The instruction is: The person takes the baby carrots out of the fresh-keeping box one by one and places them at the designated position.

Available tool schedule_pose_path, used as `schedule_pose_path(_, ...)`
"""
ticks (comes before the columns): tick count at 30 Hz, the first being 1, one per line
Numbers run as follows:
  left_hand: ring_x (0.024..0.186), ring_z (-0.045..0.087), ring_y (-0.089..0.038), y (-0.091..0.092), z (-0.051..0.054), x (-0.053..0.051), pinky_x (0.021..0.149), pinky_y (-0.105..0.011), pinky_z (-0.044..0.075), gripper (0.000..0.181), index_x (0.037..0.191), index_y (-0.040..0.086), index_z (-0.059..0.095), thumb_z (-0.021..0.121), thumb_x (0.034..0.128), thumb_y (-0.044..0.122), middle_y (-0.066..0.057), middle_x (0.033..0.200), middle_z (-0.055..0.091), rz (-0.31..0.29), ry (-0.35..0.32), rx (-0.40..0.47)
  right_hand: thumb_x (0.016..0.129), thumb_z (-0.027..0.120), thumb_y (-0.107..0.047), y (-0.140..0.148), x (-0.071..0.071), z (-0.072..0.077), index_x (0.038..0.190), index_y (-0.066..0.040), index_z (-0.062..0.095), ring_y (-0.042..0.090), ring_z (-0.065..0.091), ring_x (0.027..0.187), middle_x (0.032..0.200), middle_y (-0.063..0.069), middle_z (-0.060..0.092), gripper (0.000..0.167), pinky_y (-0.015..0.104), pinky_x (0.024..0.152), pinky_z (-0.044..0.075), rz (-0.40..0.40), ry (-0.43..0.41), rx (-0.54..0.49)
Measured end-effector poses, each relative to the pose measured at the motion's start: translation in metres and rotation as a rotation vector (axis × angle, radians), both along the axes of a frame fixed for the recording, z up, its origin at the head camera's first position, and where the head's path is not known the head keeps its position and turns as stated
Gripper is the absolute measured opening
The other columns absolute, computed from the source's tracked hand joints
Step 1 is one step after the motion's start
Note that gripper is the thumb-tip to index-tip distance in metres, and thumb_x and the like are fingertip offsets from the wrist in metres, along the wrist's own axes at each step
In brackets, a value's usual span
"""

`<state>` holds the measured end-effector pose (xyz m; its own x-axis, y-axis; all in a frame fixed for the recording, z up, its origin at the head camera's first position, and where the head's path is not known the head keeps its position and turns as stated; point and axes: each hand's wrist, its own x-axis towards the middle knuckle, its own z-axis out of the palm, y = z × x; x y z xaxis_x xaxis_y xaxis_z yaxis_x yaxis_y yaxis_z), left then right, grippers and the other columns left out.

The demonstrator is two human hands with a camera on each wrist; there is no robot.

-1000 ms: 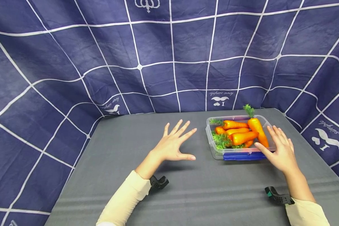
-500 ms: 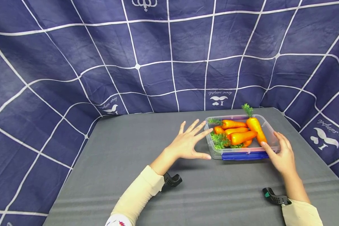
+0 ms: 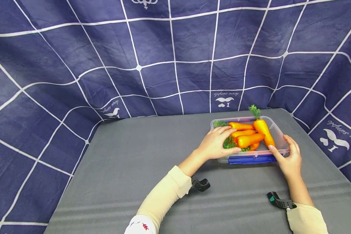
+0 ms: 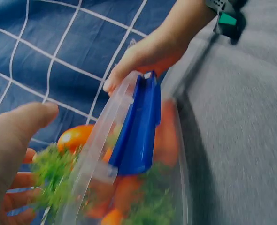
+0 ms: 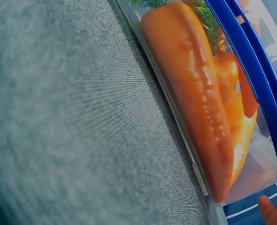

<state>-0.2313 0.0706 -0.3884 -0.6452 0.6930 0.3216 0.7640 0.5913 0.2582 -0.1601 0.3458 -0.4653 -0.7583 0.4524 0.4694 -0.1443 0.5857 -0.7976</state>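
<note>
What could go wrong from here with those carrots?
The carrot propped over the far rim of the open plastic box might slip out if the box tilts. The left hand is at one end without a clear grip and the right hand is at the other, so an uneven lift could spill the carrot pile.

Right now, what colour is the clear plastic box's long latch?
The long latch is blue, clearest in the left wrist view.

Blue white-gridded curtain (image 3: 193,39) behind grey table (image 3: 134,152)
</note>
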Motion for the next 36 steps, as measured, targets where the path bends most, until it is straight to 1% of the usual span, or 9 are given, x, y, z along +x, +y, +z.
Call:
schedule_pose_path(6,0.116,0.054,-0.015,0.030,0.002,0.001,0.100,-0.023,0.038,0.065,0.136,0.017,0.058,0.067,0.0854,0.056,0.000,0.129,0.059,0.041,0.007,-0.020,0.080,0.075,-0.010,0.001,-0.002,-0.003,0.138,-0.002,0.053,0.004,0.041,0.127,0.140,0.020,0.048,0.063,0.012,0.097,0.026,0.009,0.049,-0.004)
schedule_pose_path(13,0.107,0.057,-0.012,0.056,0.005,0.002,0.090,-0.022,0.043,0.056,0.129,0.019,0.062,0.069,0.0847,0.052,0.002,0.120,0.063,0.068,0.028,-0.118,0.080,0.075,-0.008,0.001,-0.002,-0.004,0.138,-0.001,0.053,-0.003,0.040,0.123,0.140,0.020,0.048,0.063,0.012,0.097,0.027,0.014,0.060,-0.019)
schedule_pose_path(20,0.096,0.062,-0.012,0.067,0.003,-0.002,0.078,-0.024,0.049,0.046,0.121,0.018,0.068,0.074,0.0827,0.043,0.003,0.109,0.068,0.093,0.054,-0.130,0.080,0.075,-0.007,0.000,-0.002,-0.003,0.138,-0.001,0.053,-0.002,0.040,0.125,0.140,0.020,0.048,0.063,0.012,0.099,0.027,0.018,0.066,-0.028)
schedule_pose_path(22,0.092,0.062,-0.012,0.067,0.003,-0.003,0.074,-0.023,0.048,0.043,0.117,0.019,0.069,0.075,0.0824,0.044,0.005,0.103,0.068,0.100,0.074,-0.147,0.080,0.075,-0.008,0.000,-0.002,-0.003,0.138,-0.001,0.053,-0.002,0.040,0.125,0.140,0.020,0.048,0.063,0.012,0.100,0.027,0.018,0.067,-0.025)
schedule_pose_path(25,0.088,0.061,-0.011,0.065,0.004,-0.003,0.069,-0.022,0.046,0.042,0.115,0.021,0.070,0.075,0.0816,0.046,0.007,0.098,0.067,0.122,0.065,-0.155,0.080,0.075,-0.008,0.000,-0.003,-0.003,0.138,-0.001,0.053,-0.001,0.039,0.126,0.140,0.020,0.048,0.063,0.012,0.100,0.026,0.019,0.065,-0.021)
schedule_pose_path(27,0.086,0.060,-0.009,0.064,0.005,-0.003,0.067,-0.020,0.045,0.042,0.115,0.022,0.070,0.075,0.0816,0.047,0.008,0.098,0.067,0.137,0.033,-0.134,0.080,0.075,-0.008,0.000,-0.003,-0.003,0.138,-0.001,0.053,-0.001,0.039,0.126,0.141,0.020,0.048,0.063,0.012,0.100,0.027,0.019,0.060,-0.021)
schedule_pose_path(30,0.084,0.059,-0.007,0.060,0.009,-0.003,0.065,-0.017,0.043,0.046,0.120,0.022,0.070,0.075,0.0820,0.047,0.008,0.102,0.069,0.156,-0.036,-0.050,0.080,0.075,-0.009,0.000,-0.002,-0.003,0.138,-0.002,0.053,0.000,0.040,0.127,0.141,0.020,0.048,0.063,0.012,0.100,0.027,0.017,0.052,-0.024)
schedule_pose_path(33,0.082,0.058,-0.005,0.055,0.012,-0.002,0.063,-0.014,0.040,0.047,0.120,0.020,0.070,0.075,0.0822,0.046,0.008,0.103,0.069,0.174,-0.100,0.064,0.080,0.075,-0.009,0.000,-0.002,-0.003,0.138,-0.002,0.053,-0.002,0.040,0.126,0.141,0.019,0.048,0.062,0.012,0.098,0.027,0.013,0.054,-0.028)
schedule_pose_path(36,0.076,0.057,-0.003,0.049,0.017,-0.002,0.062,-0.012,0.039,0.044,0.116,0.017,0.071,0.077,0.0813,0.043,0.007,0.097,0.070,0.195,-0.199,0.232,0.080,0.075,-0.009,0.000,-0.003,-0.003,0.138,-0.002,0.054,-0.003,0.040,0.124,0.141,0.019,0.048,0.062,0.012,0.096,0.029,0.012,0.063,-0.028)
